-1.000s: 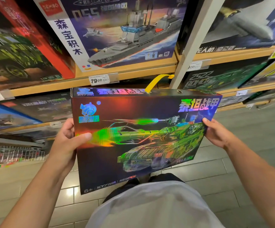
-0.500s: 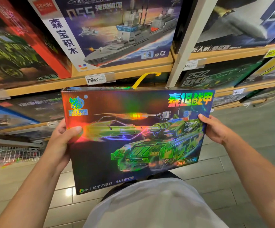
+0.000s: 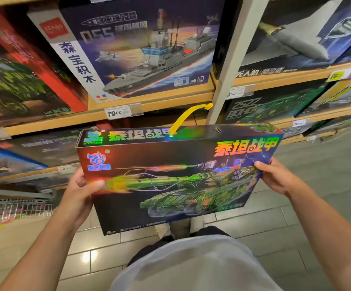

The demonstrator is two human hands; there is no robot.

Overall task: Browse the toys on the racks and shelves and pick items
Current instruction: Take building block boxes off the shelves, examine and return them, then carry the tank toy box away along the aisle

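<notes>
At the left of the frame, your left hand [image 3: 80, 191] grips the short left edge of the tank box [image 3: 178, 177], thumb laid across its printed front and the other fingers hidden behind it. The box fills the centre of the picture, its long axis running left to right and tilted up toward the right, its face turned to you and a yellow carry handle [image 3: 186, 116] arching from its top edge. Behind it, in the upper centre, the warship box [image 3: 141, 51] stands on a wooden shelf [image 3: 149, 101] above a 79.00 price tag [image 3: 117, 112]; more boxed sets fill the shelves either side. At the right, your right hand [image 3: 279, 177] holds the opposite short edge, thumb on the front, fingers out of sight. Both hands sit equally near, so keeping the box or sliding it back looks like a two-handed move.
</notes>
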